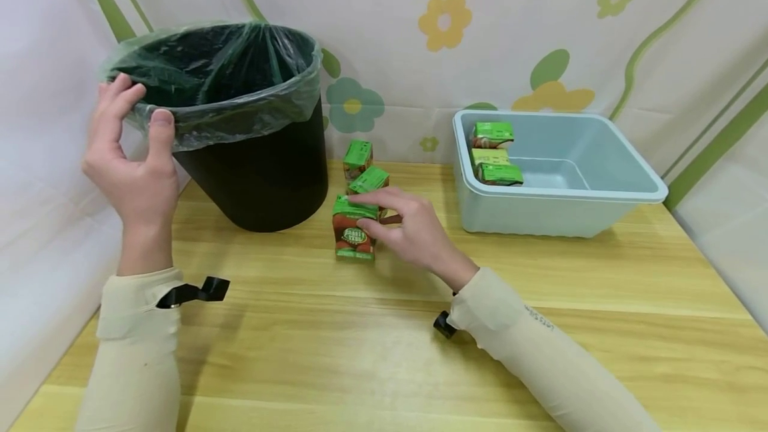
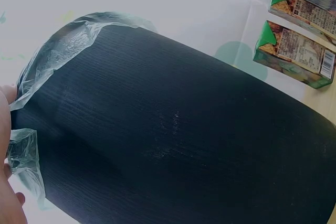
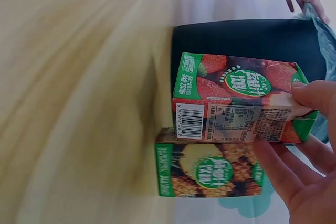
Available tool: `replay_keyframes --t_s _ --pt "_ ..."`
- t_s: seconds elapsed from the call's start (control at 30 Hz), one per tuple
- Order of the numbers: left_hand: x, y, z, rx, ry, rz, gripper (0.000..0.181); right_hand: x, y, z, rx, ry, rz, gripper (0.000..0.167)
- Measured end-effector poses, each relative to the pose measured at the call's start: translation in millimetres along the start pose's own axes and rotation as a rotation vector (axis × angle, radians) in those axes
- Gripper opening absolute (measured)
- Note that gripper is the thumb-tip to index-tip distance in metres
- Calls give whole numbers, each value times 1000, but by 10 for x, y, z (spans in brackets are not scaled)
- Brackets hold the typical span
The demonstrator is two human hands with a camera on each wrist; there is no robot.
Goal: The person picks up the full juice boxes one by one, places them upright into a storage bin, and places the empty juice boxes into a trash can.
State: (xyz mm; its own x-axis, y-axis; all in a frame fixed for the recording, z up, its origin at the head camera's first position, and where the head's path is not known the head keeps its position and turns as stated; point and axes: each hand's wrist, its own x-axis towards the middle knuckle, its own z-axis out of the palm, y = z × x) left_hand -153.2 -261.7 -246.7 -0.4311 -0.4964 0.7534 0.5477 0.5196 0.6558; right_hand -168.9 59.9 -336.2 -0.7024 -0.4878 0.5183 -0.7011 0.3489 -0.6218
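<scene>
Left hand (image 1: 135,165): at the near-left rim of a tall black round bin (image 1: 264,179) lined with translucent green plastic film (image 1: 240,115). Thumb is apart from the fingers, and they curve over the rim from either side, holding it. Whether the bin tilts or stands flat cannot be told.

Right hand (image 1: 414,222): thumb and fingers pinch the upper end of a red-and-green cardboard drink carton (image 1: 354,235). This carton is upright, nearest of three in a short row on the yellowish wood-grain table (image 1: 312,352), just right of the bin. Whether its base touches the wood is unclear.

Behind it: a green-topped middle carton (image 1: 369,179) and a green-topped rear carton (image 1: 358,153), both on the table; neither is visibly held.

Right side: pale blue rectangular plastic tub (image 1: 552,215). Against its left wall, a row of three: a green-topped far carton (image 1: 493,133), a yellow-green-topped carton (image 1: 490,156), a green-topped near carton (image 1: 503,175).

Progress, judged from layout: roughly midway. Three cartons sit in the tub; three are outside, one gripped but not yet moved clear of its row. Bin contents not visible.
</scene>
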Motion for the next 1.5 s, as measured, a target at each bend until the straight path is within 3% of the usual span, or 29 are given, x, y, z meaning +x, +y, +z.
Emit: replay_keyframes --t_s 0.43,0.9,1.2,1.5 --pt "2 3 1 -4 5 4 40 255 -170 -264 99 86 -8 33" --pt "11 27 -7 8 8 -6 40 560 -317 -490 79 188 -68 35" --pt "18 42 -25 17 8 -6 40 706 -384 -509 177 255 2 38" --pt "-7 13 6 -4 8 5 41 767 -439 -514 227 325 -24 38"
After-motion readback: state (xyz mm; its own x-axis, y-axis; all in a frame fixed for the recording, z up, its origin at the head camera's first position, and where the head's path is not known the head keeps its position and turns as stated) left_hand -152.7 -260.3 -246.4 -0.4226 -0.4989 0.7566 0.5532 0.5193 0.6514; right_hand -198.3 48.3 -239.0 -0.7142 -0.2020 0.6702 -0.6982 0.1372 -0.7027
